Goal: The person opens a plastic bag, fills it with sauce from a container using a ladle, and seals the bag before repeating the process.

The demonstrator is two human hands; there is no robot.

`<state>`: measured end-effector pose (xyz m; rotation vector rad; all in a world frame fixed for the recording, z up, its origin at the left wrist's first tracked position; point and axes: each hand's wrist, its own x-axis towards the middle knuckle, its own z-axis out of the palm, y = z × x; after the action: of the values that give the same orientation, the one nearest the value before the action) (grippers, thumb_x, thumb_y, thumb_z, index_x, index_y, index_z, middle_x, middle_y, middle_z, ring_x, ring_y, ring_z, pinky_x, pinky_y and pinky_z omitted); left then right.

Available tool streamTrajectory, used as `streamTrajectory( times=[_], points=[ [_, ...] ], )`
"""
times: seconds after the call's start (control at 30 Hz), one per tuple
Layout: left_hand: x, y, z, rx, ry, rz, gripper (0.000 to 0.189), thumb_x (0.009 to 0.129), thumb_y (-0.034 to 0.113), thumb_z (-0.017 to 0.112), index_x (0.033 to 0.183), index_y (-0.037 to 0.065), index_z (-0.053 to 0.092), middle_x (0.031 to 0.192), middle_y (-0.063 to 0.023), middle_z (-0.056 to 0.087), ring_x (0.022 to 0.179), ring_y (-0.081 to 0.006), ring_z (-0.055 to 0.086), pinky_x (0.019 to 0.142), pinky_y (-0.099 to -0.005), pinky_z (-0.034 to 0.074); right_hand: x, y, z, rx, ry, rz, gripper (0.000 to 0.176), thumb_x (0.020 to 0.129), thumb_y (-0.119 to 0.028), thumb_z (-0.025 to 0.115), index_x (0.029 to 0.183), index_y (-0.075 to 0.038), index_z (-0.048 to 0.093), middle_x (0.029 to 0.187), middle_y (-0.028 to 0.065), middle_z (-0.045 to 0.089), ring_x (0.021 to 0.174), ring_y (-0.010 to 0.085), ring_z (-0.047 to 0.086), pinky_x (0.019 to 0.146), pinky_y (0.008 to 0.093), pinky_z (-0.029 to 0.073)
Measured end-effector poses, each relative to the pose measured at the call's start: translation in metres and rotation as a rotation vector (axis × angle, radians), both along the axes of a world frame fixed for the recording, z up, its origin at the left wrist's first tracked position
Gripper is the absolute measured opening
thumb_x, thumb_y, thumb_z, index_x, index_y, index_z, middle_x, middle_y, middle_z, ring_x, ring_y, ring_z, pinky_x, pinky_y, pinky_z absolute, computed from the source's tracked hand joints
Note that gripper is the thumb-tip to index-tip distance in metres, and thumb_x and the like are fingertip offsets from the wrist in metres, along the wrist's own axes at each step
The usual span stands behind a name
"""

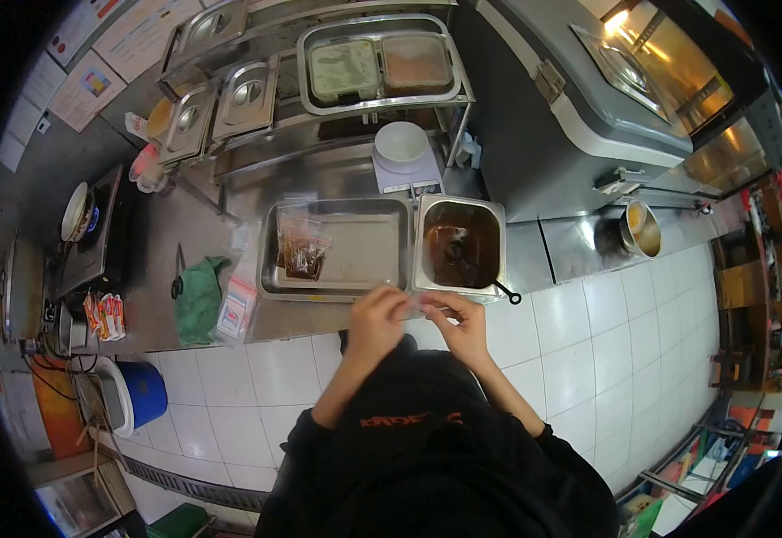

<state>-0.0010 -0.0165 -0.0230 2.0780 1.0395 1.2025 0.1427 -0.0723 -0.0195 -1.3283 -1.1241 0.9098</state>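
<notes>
My left hand (378, 320) and my right hand (463, 328) meet at the counter's front edge, both with fingers pinched. Between them is a small clear plastic bag (415, 306), mostly covered by the fingers. Just beyond my left hand lies a shallow steel tray (364, 242); filled bags of dark brown sauce (304, 256) rest on its left side. Beside it, beyond my right hand, stands a deep steel pan (459, 204) with brown sauce (449, 235) inside. The black handle of a ladle (509, 294) sticks out over the pan's front right corner.
A white bowl (401, 143) sits on a kitchen scale (409, 179) behind the trays. To the left are a pack of plastic bags (236, 309), a green cloth (199, 300) and scissors (178, 273). A steel bowl (640, 229) stands at the right. A metal rack (337, 117) rises behind.
</notes>
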Motion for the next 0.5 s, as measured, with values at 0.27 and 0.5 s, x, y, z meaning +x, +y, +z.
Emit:
streamTrajectory(
  times=[0.27,0.5],
  points=[
    [0.025,-0.021,0.008,-0.207,-0.061,-0.117,0.011,0.069,0.006,0.065,0.077,0.001,0.060,0.071,-0.0098,0.058,0.062,-0.0232,0.060,0.056,-0.0296,0.047,0.014,-0.008,0.000,0.039,-0.203,-0.085,0.012,0.074,-0.003,0.064,0.085,0.003,0.063,0.077,0.0121,0.064,0.069,0.0182,0.064,0.062,0.0253,0.050],
    [0.020,-0.021,0.016,-0.394,-0.132,-0.148,0.008,0.075,0.005,0.062,0.078,-0.002,0.060,0.070,-0.0139,0.060,0.063,-0.0222,0.063,0.056,-0.0272,0.047,0.012,-0.010,0.012,0.119,-0.379,-0.088,0.009,0.071,0.001,0.065,0.079,0.003,0.062,0.074,0.0110,0.062,0.065,0.0183,0.062,0.058,0.0259,0.050]
  ],
)
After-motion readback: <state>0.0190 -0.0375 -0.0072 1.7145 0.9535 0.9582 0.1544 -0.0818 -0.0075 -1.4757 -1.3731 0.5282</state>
